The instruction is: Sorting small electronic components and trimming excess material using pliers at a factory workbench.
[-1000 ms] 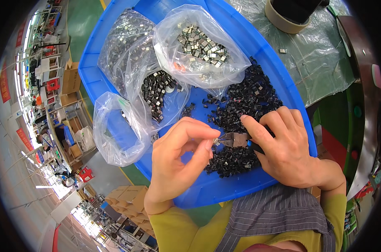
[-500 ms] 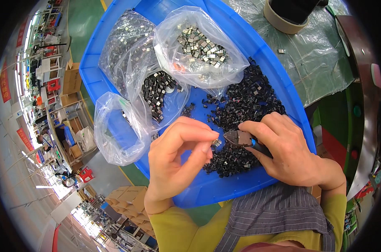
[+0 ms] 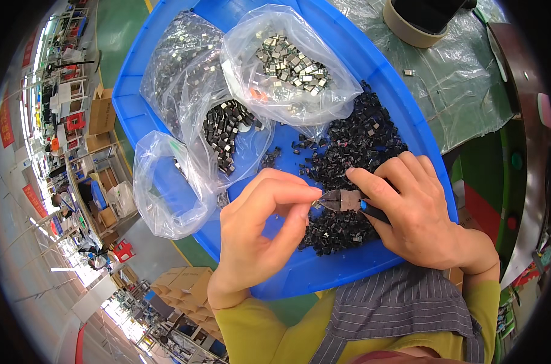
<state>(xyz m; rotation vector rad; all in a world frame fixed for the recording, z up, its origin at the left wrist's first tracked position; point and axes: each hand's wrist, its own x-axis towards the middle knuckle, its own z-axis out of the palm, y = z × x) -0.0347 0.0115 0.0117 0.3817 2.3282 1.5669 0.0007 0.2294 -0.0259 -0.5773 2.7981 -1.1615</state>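
A blue plastic tray (image 3: 403, 109) rests in front of me, holding a heap of small black parts (image 3: 354, 151). My right hand (image 3: 418, 212) grips small pliers (image 3: 342, 200) with a blue handle, jaws pointing left over the heap. My left hand (image 3: 263, 224) pinches a tiny part between thumb and fingertips, right at the pliers' tip. The part itself is mostly hidden by my fingers.
Inside the tray lie several clear plastic bags: one with silvery metal pieces (image 3: 287, 60), one with dark square parts (image 3: 224, 130), one nearly empty bag (image 3: 166, 194) over the left rim. A roll of tape (image 3: 409, 27) sits on a plastic-covered table (image 3: 463, 91) beyond the tray.
The pliers have come up out of the black heap and now point at my left fingertips, which have closed in on a small part.
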